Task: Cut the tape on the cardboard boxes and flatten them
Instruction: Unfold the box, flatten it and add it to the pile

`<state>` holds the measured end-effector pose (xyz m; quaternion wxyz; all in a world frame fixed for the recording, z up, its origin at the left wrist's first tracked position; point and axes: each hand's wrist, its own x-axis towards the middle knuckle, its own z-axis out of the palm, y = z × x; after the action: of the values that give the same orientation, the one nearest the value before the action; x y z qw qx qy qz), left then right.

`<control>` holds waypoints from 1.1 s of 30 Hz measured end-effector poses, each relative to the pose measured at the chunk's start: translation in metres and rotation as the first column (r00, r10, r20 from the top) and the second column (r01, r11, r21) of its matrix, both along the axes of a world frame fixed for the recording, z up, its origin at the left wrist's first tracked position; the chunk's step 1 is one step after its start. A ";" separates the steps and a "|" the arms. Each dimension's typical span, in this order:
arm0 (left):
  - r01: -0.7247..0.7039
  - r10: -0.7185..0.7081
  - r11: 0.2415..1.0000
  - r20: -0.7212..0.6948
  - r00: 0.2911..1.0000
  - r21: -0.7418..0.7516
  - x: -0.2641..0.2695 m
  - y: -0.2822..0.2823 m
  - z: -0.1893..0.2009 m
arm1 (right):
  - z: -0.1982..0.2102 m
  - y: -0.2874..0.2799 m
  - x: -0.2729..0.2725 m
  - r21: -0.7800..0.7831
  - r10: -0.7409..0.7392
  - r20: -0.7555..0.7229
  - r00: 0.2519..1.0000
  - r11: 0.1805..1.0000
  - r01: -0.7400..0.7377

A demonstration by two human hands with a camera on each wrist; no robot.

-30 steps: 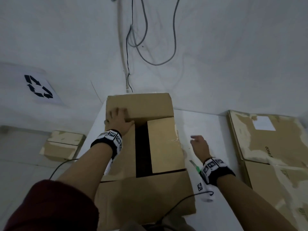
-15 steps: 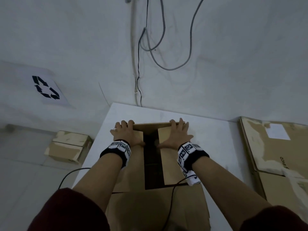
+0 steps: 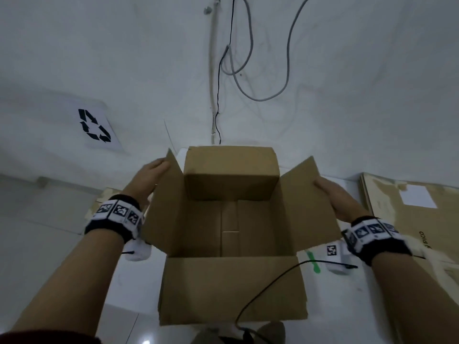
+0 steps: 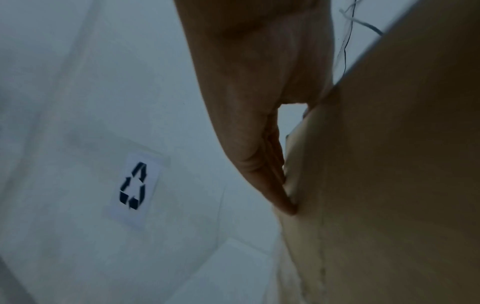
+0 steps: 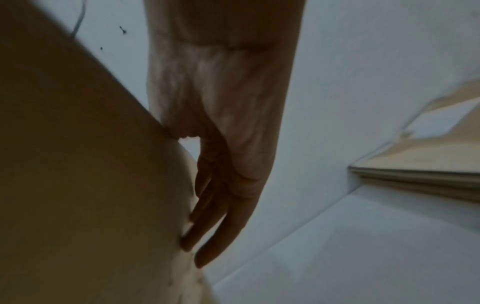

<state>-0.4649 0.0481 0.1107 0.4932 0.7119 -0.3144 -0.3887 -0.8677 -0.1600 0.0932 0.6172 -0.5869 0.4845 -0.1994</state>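
Note:
A brown cardboard box (image 3: 231,219) stands open on the white table (image 3: 347,306), all its top flaps spread. My left hand (image 3: 151,175) lies with straight fingers against the outer face of the left flap (image 3: 166,207). My right hand (image 3: 332,197) lies the same way against the right flap (image 3: 308,202). The left wrist view shows straight fingers (image 4: 259,164) flat on the cardboard (image 4: 389,164); the right wrist view shows fingers (image 5: 228,195) along the flap (image 5: 91,185). Both thumbs are hidden. A pale strip (image 3: 229,229) runs along the box's bottom seam.
A green-handled cutter (image 3: 313,261) lies on the table just right of the box. Flattened cardboard sheets (image 3: 409,219) are stacked at the right. More cardboard (image 3: 106,202) lies on the floor at the left. A recycling sign (image 3: 94,125) and loose cables (image 3: 248,70) are on the wall.
Both hands were pressing flat on top of the two closed inner flaps. Now those flaps are swung outward and the hands are on their outer faces; the box interior shows.

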 end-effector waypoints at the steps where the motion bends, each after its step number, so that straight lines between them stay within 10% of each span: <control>1: -0.037 0.037 0.999 0.081 0.996 0.004 0.006 0.012 -0.001 | -0.004 -0.002 -0.018 -0.042 0.024 -0.044 0.999 0.999 -0.026; 7: -0.137 -0.091 0.904 0.495 0.864 0.405 0.023 0.056 -0.046 | -0.052 0.031 -0.047 -0.378 -0.046 -0.539 0.841 0.906 -0.193; 11: -0.148 -0.308 0.860 0.728 0.612 0.488 -0.021 0.072 -0.084 | -0.079 0.085 -0.016 -0.435 -0.059 -0.444 0.894 0.886 -0.158; 18: -0.002 -0.069 0.959 0.240 0.968 0.284 -0.074 0.080 -0.141 | -0.107 0.131 0.006 -0.209 0.084 -0.213 0.974 0.969 -0.129; 23: 0.027 -0.058 0.970 0.123 0.991 0.243 -0.056 0.082 -0.169 | -0.073 0.146 -0.008 -0.277 0.330 -0.376 0.866 0.851 -0.445; 27: 0.003 -0.027 0.978 0.110 0.994 0.209 -0.080 0.087 -0.134 | -0.070 0.154 -0.012 -0.421 0.218 -0.784 0.582 0.502 -0.756; 33: -0.357 0.357 0.934 -0.085 0.930 0.013 -0.100 0.110 -0.102 | -0.054 0.154 0.005 -0.474 0.223 -0.738 0.637 0.501 -0.724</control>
<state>-0.5650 0.1580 0.0087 0.5696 0.7393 -0.1587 -0.3223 -0.8622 -0.0059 0.0391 0.1701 -0.9283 0.3307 0.0046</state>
